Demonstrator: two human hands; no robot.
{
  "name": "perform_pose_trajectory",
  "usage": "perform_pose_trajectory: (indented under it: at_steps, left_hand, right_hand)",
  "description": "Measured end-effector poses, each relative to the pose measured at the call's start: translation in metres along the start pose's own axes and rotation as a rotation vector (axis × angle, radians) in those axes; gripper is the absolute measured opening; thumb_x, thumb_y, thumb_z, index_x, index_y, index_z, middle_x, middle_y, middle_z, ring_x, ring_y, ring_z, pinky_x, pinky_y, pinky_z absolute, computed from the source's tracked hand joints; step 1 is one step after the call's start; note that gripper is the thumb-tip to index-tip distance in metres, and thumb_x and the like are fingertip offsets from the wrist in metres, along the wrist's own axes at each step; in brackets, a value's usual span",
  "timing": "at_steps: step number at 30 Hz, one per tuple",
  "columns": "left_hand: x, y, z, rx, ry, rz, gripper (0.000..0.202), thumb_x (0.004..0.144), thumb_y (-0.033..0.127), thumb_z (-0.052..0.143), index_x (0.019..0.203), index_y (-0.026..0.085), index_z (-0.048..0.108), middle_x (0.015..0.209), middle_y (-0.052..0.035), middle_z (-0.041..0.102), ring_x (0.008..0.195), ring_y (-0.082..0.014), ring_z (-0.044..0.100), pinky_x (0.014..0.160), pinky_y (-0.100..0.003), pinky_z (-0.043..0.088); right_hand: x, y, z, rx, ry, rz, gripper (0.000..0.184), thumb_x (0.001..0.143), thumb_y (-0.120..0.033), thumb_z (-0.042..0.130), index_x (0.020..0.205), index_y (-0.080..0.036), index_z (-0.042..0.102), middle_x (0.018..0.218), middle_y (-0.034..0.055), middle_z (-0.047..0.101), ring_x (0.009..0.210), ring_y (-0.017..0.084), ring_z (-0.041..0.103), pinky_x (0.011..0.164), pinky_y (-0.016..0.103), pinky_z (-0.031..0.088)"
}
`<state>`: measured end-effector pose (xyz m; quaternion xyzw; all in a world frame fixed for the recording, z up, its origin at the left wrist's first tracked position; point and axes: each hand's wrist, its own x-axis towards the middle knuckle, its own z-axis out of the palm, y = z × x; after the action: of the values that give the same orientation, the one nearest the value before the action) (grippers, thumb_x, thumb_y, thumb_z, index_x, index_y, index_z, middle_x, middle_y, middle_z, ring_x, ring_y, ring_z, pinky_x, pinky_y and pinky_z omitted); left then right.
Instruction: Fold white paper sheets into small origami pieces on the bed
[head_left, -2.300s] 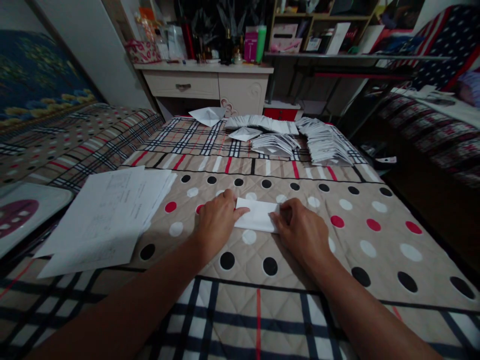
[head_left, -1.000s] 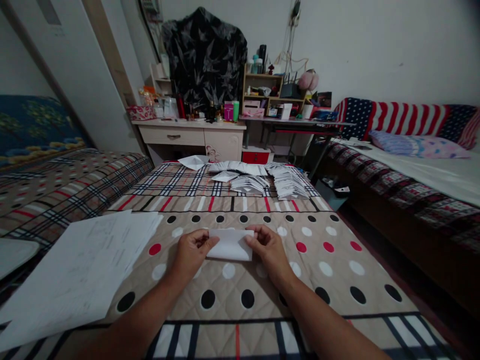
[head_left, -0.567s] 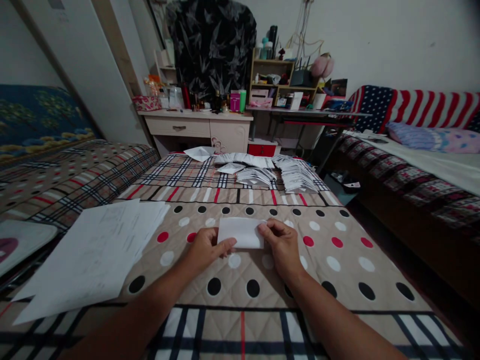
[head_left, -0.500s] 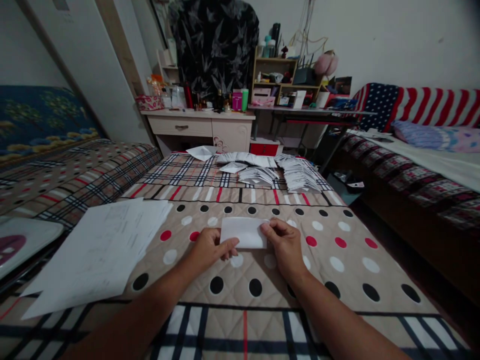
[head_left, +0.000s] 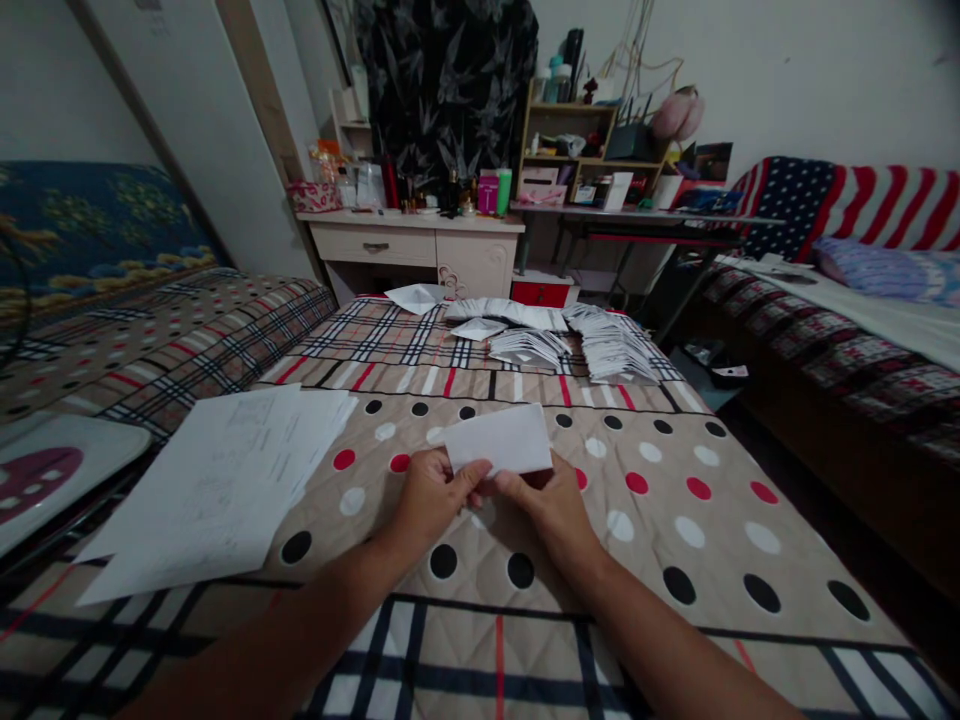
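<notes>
A folded white sheet of paper (head_left: 501,440) is held above the dotted bedspread (head_left: 480,545), its right end tilted up. My left hand (head_left: 437,490) pinches its lower left part, thumb on top and fingers beneath. At the lower right edge, my right hand (head_left: 547,500) grips it with the thumb in front; its other fingers are partly hidden behind the paper. Both thumbs are close together near the bottom edge. To the left of my hands lies a stack of loose printed sheets (head_left: 217,480), slightly fanned out.
Several piles of folded papers (head_left: 615,345) lie at the bed's far end, beside a partly folded sheet (head_left: 416,297). A white board-like object with a purple patch (head_left: 82,465) is at the left edge. Beyond stand a cream dresser (head_left: 375,243) and a desk; a sofa (head_left: 862,300) is on the right.
My right hand has slid from the paper's upper right corner down to its lower edge, nearer my left thumb. The paper has tilted, right end higher. The view has shifted slightly.
</notes>
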<state>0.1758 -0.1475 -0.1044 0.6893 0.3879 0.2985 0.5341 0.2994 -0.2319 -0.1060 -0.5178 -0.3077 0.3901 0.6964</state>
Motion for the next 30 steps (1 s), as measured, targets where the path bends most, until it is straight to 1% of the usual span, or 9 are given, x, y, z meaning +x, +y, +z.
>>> perform_pose_trajectory:
  at_steps: [4, 8, 10, 13, 17, 20, 24, 28, 30]
  left_hand:
    - [-0.004, 0.000, 0.005, -0.086, -0.040, -0.004, 0.036, 0.076, 0.049, 0.067, 0.064, 0.016, 0.068, 0.059, -0.0069, 0.071, 0.046, -0.0137, 0.060, 0.041, -0.021, 0.043]
    - [-0.005, 0.000, 0.006, -0.156, -0.054, 0.008, 0.033, 0.076, 0.045, 0.067, 0.064, 0.014, 0.068, 0.060, -0.0068, 0.071, 0.045, -0.0116, 0.058, 0.043, -0.020, 0.043]
    - [-0.004, 0.000, 0.005, -0.160, -0.052, 0.002, 0.032, 0.076, 0.043, 0.065, 0.065, 0.014, 0.068, 0.060, -0.0067, 0.071, 0.045, -0.0109, 0.057, 0.043, -0.020, 0.042]
    - [-0.002, 0.002, 0.004, -0.168, -0.051, -0.009, 0.030, 0.075, 0.041, 0.065, 0.062, 0.014, 0.066, 0.059, -0.0059, 0.070, 0.044, -0.0093, 0.054, 0.042, -0.019, 0.040]
    - [-0.002, 0.006, 0.002, -0.159, -0.081, -0.043, 0.034, 0.075, 0.041, 0.062, 0.054, 0.014, 0.060, 0.049, -0.0023, 0.061, 0.037, -0.0067, 0.047, 0.038, -0.018, 0.034]
    - [-0.002, 0.006, 0.001, -0.149, -0.103, -0.056, 0.037, 0.075, 0.043, 0.061, 0.051, 0.015, 0.057, 0.045, -0.0002, 0.056, 0.034, -0.0055, 0.044, 0.036, -0.017, 0.030]
    - [-0.002, 0.003, 0.001, -0.186, -0.097, -0.047, 0.035, 0.073, 0.044, 0.063, 0.054, 0.014, 0.058, 0.048, -0.0001, 0.058, 0.034, -0.0054, 0.044, 0.034, -0.017, 0.028]
    - [0.001, -0.001, -0.003, -0.199, -0.062, -0.051, 0.034, 0.073, 0.043, 0.064, 0.056, 0.014, 0.059, 0.049, -0.0005, 0.060, 0.033, -0.0054, 0.045, 0.034, -0.017, 0.029]
    - [0.003, -0.003, -0.005, -0.195, -0.047, -0.063, 0.034, 0.074, 0.043, 0.064, 0.057, 0.014, 0.059, 0.051, -0.0011, 0.061, 0.034, -0.0053, 0.045, 0.035, -0.017, 0.030]
  right_hand:
    - [-0.006, 0.001, 0.009, 0.102, 0.078, 0.031, 0.028, 0.062, -0.033, 0.085, 0.076, -0.016, 0.068, 0.073, 0.0033, 0.072, 0.063, 0.016, 0.061, 0.062, 0.030, 0.049]
    - [-0.004, 0.001, 0.004, 0.093, 0.138, 0.005, 0.026, 0.065, -0.034, 0.084, 0.065, -0.016, 0.065, 0.055, -0.0019, 0.062, 0.048, 0.010, 0.049, 0.049, 0.023, 0.039]
    - [-0.002, 0.002, 0.000, 0.100, 0.129, 0.012, 0.028, 0.068, -0.038, 0.081, 0.062, -0.016, 0.064, 0.052, -0.0016, 0.060, 0.045, 0.009, 0.047, 0.046, 0.022, 0.036]
    - [0.000, 0.003, -0.002, 0.158, 0.100, 0.044, 0.031, 0.073, -0.042, 0.077, 0.062, -0.016, 0.064, 0.053, 0.0005, 0.063, 0.043, 0.009, 0.048, 0.046, 0.022, 0.036]
    - [-0.002, 0.004, -0.002, 0.177, 0.029, 0.057, 0.040, 0.079, -0.048, 0.070, 0.058, -0.015, 0.062, 0.049, 0.0018, 0.061, 0.041, 0.008, 0.046, 0.045, 0.021, 0.034]
    - [-0.004, 0.006, -0.003, 0.138, -0.009, 0.041, 0.044, 0.083, -0.052, 0.064, 0.058, -0.015, 0.061, 0.048, 0.0021, 0.060, 0.040, 0.009, 0.045, 0.043, 0.022, 0.032]
    - [-0.002, 0.005, -0.006, 0.073, -0.003, 0.031, 0.042, 0.084, -0.051, 0.064, 0.062, -0.016, 0.061, 0.053, 0.0014, 0.061, 0.043, 0.009, 0.047, 0.045, 0.022, 0.034]
    - [0.002, 0.001, -0.008, -0.070, 0.121, -0.017, 0.031, 0.078, -0.042, 0.073, 0.066, -0.016, 0.062, 0.055, -0.0020, 0.060, 0.044, 0.007, 0.045, 0.044, 0.020, 0.033]
    - [0.005, -0.001, -0.009, -0.107, 0.172, -0.024, 0.027, 0.075, -0.039, 0.077, 0.073, -0.016, 0.063, 0.054, -0.0031, 0.060, 0.043, 0.007, 0.045, 0.044, 0.020, 0.034]
